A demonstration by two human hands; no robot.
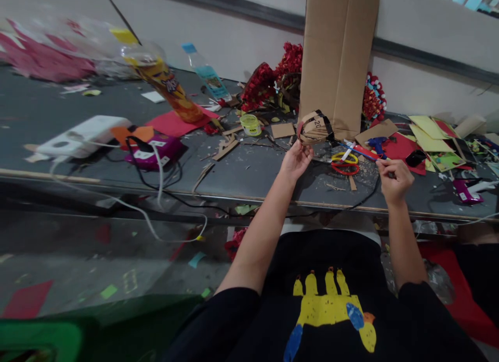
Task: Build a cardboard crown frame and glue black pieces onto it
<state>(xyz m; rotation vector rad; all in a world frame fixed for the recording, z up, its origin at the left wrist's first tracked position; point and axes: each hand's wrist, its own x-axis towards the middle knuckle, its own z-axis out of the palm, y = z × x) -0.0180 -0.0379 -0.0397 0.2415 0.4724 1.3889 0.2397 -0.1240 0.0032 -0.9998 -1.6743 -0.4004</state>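
rounded brown cardboard piece (317, 124), black-banded, printed "20", pinched in left hand (298, 161) fingertips, thin blue stick (357, 151) gripped by right hand's (396, 179) curled fingers

Blue strip (356, 149) in right fingers (385, 167) too thin to identify; bottle (166, 84) blurred.

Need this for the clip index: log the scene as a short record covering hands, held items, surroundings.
Left hand: holds cardboard piece, dark-banded, printed 20
Right hand: grips thin blue stick
Stick direction: toward cardboard piece; contact unclear
Beyond hands: tall cardboard panel, upright; blue glue gun
Picture left: yellow-capped bottle, blue-capped bottle, white power strip
Surface: dark grey table, littered with scraps
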